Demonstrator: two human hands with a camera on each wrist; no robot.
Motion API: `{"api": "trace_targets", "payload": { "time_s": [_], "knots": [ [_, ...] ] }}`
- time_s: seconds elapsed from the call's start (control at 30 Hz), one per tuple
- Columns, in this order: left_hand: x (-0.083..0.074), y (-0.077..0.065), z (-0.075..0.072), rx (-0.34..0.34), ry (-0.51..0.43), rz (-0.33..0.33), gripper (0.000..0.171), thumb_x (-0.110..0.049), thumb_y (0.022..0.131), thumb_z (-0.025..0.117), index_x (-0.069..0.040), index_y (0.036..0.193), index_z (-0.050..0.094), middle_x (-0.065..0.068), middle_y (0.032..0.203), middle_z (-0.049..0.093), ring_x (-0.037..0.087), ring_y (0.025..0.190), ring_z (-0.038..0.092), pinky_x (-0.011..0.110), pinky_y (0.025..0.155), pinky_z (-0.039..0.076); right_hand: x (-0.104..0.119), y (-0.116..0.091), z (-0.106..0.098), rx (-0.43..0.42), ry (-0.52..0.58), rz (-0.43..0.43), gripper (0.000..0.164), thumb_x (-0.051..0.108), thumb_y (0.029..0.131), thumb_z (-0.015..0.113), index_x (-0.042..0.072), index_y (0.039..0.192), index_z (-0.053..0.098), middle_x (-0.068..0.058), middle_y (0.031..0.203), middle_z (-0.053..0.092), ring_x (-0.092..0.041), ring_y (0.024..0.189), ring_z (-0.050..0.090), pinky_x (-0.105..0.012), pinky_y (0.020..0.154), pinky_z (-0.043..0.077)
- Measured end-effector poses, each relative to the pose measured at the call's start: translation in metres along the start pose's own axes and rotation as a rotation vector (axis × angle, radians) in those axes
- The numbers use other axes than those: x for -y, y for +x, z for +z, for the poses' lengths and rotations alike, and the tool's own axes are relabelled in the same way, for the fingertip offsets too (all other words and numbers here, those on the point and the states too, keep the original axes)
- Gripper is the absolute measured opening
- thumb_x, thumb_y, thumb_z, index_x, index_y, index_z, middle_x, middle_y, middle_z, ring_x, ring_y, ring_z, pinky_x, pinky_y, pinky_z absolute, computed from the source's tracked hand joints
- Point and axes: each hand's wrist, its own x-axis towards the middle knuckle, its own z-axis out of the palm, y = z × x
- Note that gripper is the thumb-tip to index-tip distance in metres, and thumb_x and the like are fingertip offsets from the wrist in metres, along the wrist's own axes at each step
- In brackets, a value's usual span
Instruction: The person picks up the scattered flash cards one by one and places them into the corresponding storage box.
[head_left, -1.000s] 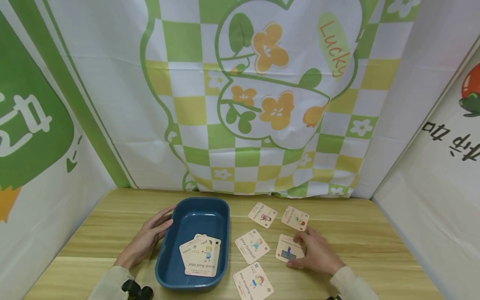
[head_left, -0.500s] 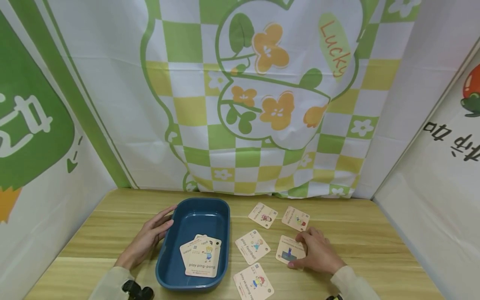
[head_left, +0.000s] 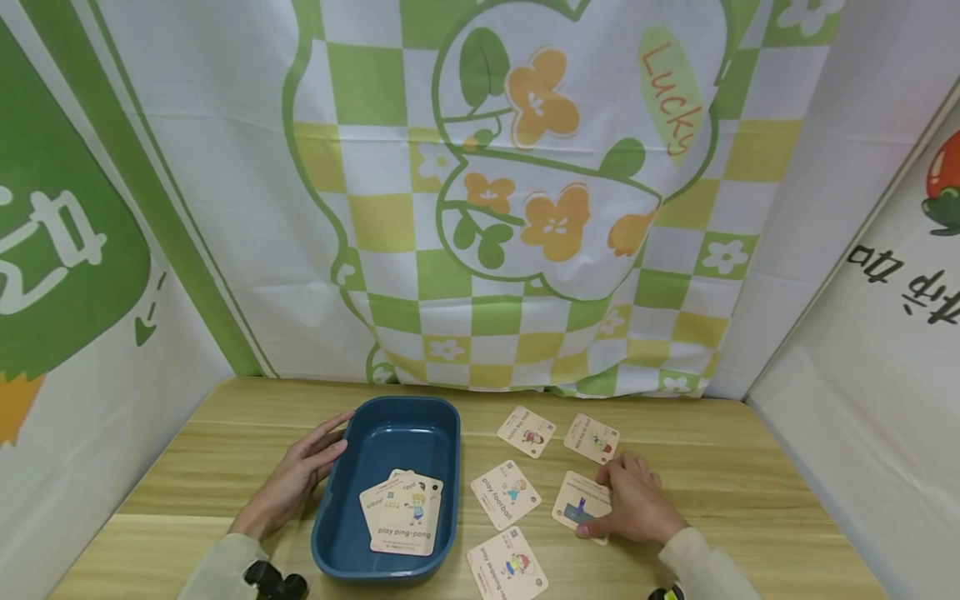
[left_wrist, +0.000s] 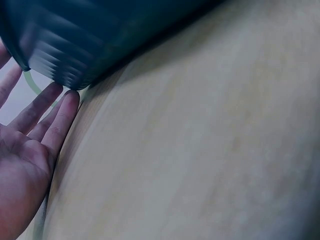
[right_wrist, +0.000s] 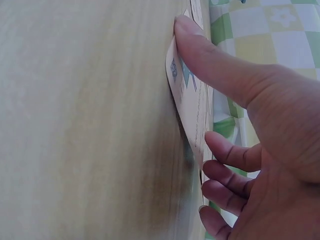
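A dark blue tray stands on the table, holding a few stacked picture cards; the top one, a "play ping-pong" card, faces up. My left hand rests against the tray's left side with its fingers extended, fingertips touching the wall in the left wrist view. To the right, my right hand grips a picture card with a blue and purple drawing, thumb at its near corner and fingers at the far edge. In the right wrist view this card looks slightly bowed, one edge off the wood.
Between tray and right hand lie a "play football" card and a "play skipping rope" card. Two more cards, one left and one right, lie farther back. A patterned cloth hangs behind the table.
The right hand's fingers have shifted slightly on the card, which stays in nearly the same spot. The left hand and tray have not visibly moved.
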Motion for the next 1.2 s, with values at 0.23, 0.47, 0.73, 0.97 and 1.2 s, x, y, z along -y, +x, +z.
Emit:
{"api": "trace_targets", "payload": {
  "time_s": [0.23,0.47,0.73,0.97,1.2],
  "knots": [
    [0.0012,-0.0010,0.0002,0.003,0.003,0.002,0.062,-0.030,0.107,0.053,-0.010,0.161,0.028,0.026,0.161,0.025,-0.002,0.119,0.054,0.019,0.097,0.047,-0.0012,0.0000,0.0007,-0.001,0.000,0.016,0.076,0.052,0.048,0.100,0.008,0.097,0.061,-0.004,0.095,0.044,-0.024,0.092,0.039,-0.041,0.080,0.033],
    [0.0009,-0.0011,-0.0001,0.004,-0.010,0.008,0.061,-0.029,0.108,0.052,-0.009,0.161,0.028,0.026,0.160,0.026,-0.001,0.119,0.055,0.020,0.097,0.048,0.0012,-0.0013,-0.0008,-0.002,0.007,0.019,0.074,0.051,0.048,0.099,0.009,0.097,0.064,-0.003,0.095,0.044,-0.024,0.091,0.039,-0.042,0.080,0.033],
    [-0.0027,-0.0020,0.0003,0.007,-0.002,0.010,0.061,-0.029,0.108,0.051,-0.009,0.161,0.028,0.027,0.160,0.027,0.004,0.122,0.055,0.020,0.097,0.048,0.0027,-0.0024,-0.0012,-0.025,-0.033,0.016,0.075,0.057,0.045,0.098,0.011,0.095,0.066,-0.002,0.095,0.045,-0.024,0.091,0.038,-0.042,0.078,0.028],
    [-0.0026,-0.0016,0.0003,0.001,0.001,0.005,0.062,-0.030,0.108,0.052,-0.010,0.161,0.028,0.027,0.160,0.027,0.014,0.129,0.052,0.020,0.097,0.048,0.0001,0.0001,0.0004,-0.006,-0.011,0.043,0.076,0.056,0.045,0.099,0.011,0.095,0.064,-0.003,0.096,0.045,-0.025,0.091,0.037,-0.042,0.078,0.029],
    [-0.0023,-0.0008,0.0006,-0.005,0.007,-0.010,0.062,-0.031,0.108,0.052,-0.011,0.161,0.028,0.026,0.161,0.027,0.022,0.133,0.050,0.019,0.097,0.047,0.0011,-0.0001,-0.0001,0.004,0.016,0.063,0.078,0.052,0.042,0.101,0.009,0.093,0.061,-0.005,0.095,0.044,-0.026,0.090,0.037,-0.042,0.076,0.029]
  ]
}}
